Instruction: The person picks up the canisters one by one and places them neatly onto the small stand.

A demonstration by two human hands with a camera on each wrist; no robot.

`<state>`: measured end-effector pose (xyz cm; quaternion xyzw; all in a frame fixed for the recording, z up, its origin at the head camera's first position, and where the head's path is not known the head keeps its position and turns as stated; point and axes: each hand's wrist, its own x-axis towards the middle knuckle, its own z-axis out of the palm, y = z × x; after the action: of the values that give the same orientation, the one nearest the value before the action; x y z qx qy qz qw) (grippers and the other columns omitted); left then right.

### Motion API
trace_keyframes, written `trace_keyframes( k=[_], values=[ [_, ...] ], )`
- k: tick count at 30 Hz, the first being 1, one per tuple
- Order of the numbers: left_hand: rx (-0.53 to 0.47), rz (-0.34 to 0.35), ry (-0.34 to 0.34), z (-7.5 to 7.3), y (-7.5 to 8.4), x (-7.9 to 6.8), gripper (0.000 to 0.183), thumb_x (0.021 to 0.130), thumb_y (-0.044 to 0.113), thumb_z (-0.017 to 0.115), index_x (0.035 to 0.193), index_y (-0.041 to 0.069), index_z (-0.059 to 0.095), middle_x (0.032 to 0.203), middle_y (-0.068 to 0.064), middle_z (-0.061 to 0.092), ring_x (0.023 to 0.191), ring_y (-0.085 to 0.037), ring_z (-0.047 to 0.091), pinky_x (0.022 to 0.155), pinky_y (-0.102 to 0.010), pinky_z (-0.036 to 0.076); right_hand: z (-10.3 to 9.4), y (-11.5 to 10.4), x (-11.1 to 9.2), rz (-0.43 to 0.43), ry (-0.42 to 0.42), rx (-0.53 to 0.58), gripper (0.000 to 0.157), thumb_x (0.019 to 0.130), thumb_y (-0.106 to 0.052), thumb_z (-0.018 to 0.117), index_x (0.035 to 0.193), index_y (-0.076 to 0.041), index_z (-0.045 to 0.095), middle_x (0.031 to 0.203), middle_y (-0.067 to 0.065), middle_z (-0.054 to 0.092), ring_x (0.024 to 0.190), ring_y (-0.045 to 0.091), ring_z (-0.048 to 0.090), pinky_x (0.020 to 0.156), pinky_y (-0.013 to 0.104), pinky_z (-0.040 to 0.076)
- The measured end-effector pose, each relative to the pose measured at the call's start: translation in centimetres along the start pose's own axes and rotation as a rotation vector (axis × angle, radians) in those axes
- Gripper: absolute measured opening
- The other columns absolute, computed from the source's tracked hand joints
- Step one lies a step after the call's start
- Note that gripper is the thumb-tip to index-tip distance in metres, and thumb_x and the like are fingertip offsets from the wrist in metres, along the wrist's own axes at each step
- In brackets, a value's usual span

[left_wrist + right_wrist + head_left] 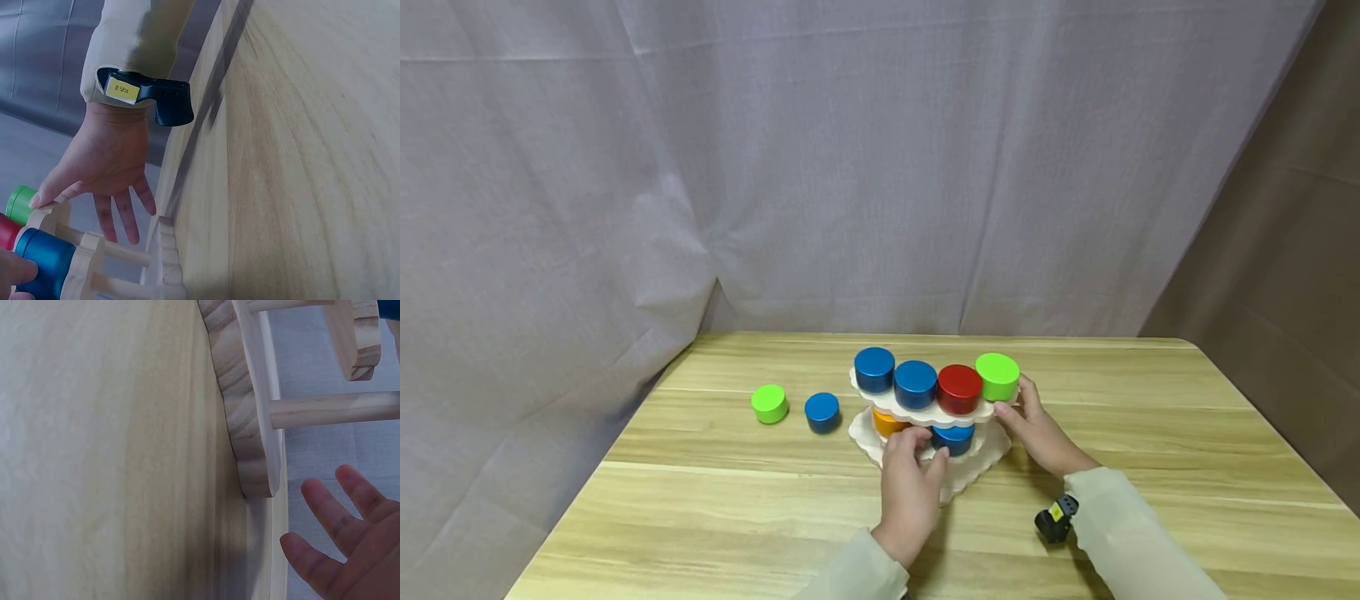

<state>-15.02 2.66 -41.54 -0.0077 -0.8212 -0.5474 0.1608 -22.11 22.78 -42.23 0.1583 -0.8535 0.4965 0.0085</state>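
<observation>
A pale wooden tiered stand (937, 414) with scalloped edges carries painted cylinders. Along its top tier sit two blue cylinders (915, 385), a red cylinder (959, 389) and a green cylinder (997, 377). On the tier below are an orange cylinder (888, 422) and another blue cylinder (952, 440). My left hand (912, 492) reaches in from the front and pinches this lower blue cylinder (47, 262) between thumb and fingers. At the top tier's right end, my right hand (1041, 429) grips the edge beside the green cylinder, its other fingers (325, 506) spread out below.
To the left of the stand, a loose green cylinder (770, 404) and a loose blue cylinder (822, 413) rest on the wooden table (715, 500). Grey cloth (865, 167) hangs behind the table's far edge. A black wrist camera (1054, 521) sits at the right sleeve.
</observation>
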Motion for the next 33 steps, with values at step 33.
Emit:
trace_keyframes(
  k=[33],
  values=[
    [0.128, 0.061, -0.039, -5.4, -2.9, 0.5, 0.033, 0.074, 0.015, 0.071, 0.104, 0.006, 0.058, 0.099, -0.004, 0.047, 0.080, -0.017, 0.048, 0.062, -0.021, 0.041, 0.0, 0.3, 0.1, 0.009, -0.001, -0.012, 0.062, 0.095, -0.034, 0.040, 0.141, -0.021, 0.001, 0.138, 0.022, 0.022, 0.118, 0.044, 0.036, 0.094, 0.059, 0.029]
  ],
)
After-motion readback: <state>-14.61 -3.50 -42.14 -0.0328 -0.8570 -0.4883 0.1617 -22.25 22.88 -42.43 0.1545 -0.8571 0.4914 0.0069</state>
